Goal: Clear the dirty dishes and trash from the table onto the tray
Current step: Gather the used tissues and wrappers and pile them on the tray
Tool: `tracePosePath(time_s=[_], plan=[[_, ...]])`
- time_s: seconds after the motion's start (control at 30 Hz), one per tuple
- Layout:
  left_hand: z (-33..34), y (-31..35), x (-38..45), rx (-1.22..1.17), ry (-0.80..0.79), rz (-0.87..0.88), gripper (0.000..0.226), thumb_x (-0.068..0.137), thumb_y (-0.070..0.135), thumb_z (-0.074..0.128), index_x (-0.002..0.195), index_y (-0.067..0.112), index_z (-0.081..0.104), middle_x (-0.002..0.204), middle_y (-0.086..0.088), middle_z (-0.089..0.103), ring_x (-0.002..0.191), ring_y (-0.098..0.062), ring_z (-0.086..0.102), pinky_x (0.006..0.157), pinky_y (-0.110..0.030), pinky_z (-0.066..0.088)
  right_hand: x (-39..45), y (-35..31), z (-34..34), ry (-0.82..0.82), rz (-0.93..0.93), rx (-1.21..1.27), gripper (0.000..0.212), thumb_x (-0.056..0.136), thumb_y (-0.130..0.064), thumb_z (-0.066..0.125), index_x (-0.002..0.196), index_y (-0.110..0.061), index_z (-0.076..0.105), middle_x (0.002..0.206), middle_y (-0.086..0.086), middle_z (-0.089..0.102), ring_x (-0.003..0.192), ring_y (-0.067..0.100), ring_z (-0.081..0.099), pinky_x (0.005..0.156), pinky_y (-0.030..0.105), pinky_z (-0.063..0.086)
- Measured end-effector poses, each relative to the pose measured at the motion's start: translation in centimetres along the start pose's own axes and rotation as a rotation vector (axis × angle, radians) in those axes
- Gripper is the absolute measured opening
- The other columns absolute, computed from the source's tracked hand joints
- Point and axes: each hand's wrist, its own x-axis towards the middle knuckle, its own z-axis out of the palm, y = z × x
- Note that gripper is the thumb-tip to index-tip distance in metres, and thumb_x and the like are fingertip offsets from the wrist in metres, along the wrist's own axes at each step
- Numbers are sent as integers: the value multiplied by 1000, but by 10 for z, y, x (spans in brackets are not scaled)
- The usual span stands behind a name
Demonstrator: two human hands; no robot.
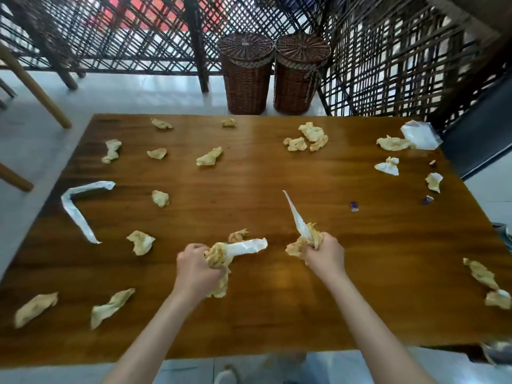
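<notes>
Several crumpled tan napkins lie scattered over the wooden table. My left hand grips a bunch of tan napkins together with a white wrapper that sticks out to the right. My right hand grips another wad of tan napkins and a pointed white wrapper that stands up and to the left. A long bent white wrapper lies at the table's left side. Loose napkins lie close by, one to the left and one just beyond my left hand. No tray is in view.
Two lidded wicker baskets stand on the floor beyond the table, against a dark lattice screen. A white plastic bag sits at the far right corner. Small purple scraps lie right of centre. Wooden chair legs stand at the left.
</notes>
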Motion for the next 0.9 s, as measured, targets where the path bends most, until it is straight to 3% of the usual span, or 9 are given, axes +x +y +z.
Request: tracePosePath(time_s=[0.07, 0.17, 0.27, 0.33, 0.47, 0.6, 0.67, 0.77, 0.9], plan=[[4, -17, -6, 66, -47, 11, 38, 71, 23, 75, 109, 19, 69, 134, -4, 48, 127, -23, 38, 103, -38, 37, -12, -12, 20, -46, -16, 17, 8, 83, -16, 67, 89, -13, 64, 84, 0, 64, 78, 18, 63, 61, 29, 53], [14, -33, -14, 65, -148, 72, 40, 71, 17, 75, 111, 15, 67, 136, -5, 50, 132, -23, 37, 107, -37, 35, -20, -27, 44, -105, -63, -15, 16, 84, -15, 64, 99, -9, 64, 97, 6, 64, 88, 22, 62, 76, 34, 53], [18, -41, -21, 24, -48, 116, 33, 69, 12, 77, 101, 16, 68, 110, -1, 63, 101, -19, 56, 81, -26, 47, -15, -43, 61, -165, -111, -52, 14, 85, -14, 63, 99, -10, 62, 102, 6, 62, 94, 23, 60, 77, 31, 50], [17, -42, -24, -11, -7, 115, 24, 70, 11, 76, 90, 19, 65, 90, 5, 63, 84, -14, 57, 65, -19, 44, -8, -51, 72, -211, -174, -84, 19, 83, -14, 65, 101, -8, 63, 112, 6, 59, 104, 23, 57, 83, 29, 46], [17, -45, -28, -69, 24, 91, 23, 71, 14, 77, 82, 26, 60, 78, 12, 61, 70, -7, 57, 54, -13, 38, 2, -64, 93, -378, -283, -179, 25, 82, -14, 64, 108, -10, 65, 142, 2, 42, 132, 19, 36, 105, 28, 32], [10, -52, -27, -112, 30, 38, 19, 71, 10, 71, 79, 24, 61, 74, 11, 62, 68, -8, 58, 54, -19, 45, -1, -69, 108, -443, -253, -250, 18, 81, -10, 58, 97, -17, 62, 107, 2, 61, 105, 25, 54, 87, 35, 49], [7, -55, -26, -103, 29, 17, 18, 71, 11, 70, 78, 25, 61, 73, 11, 62, 67, -7, 58, 55, -21, 46, -3, -68, 111, -401, -293, -305, 11, 82, -7, 56, 83, -18, 57, 94, 1, 59, 96, 25, 54, 78, 35, 50], [3, -57, -23, -108, 29, 9, 18, 71, 13, 70, 79, 27, 61, 73, 12, 63, 68, -7, 58, 57, -24, 49, -3, -70, 112, -360, -318, -308, 22, 82, -3, 56, 73, -22, 47, 87, -1, 56, 89, 24, 53, 68, 31, 44], [-3, -56, -19, -116, 15, -13, 18, 71, 14, 69, 76, 29, 60, 69, 10, 63, 65, -7, 59, 55, -25, 50, 1, -71, 104, -369, -230, -182, 28, 81, -5, 61, 96, -24, 48, 93, -6, 56, 87, 17, 57, 64, 28, 50]])
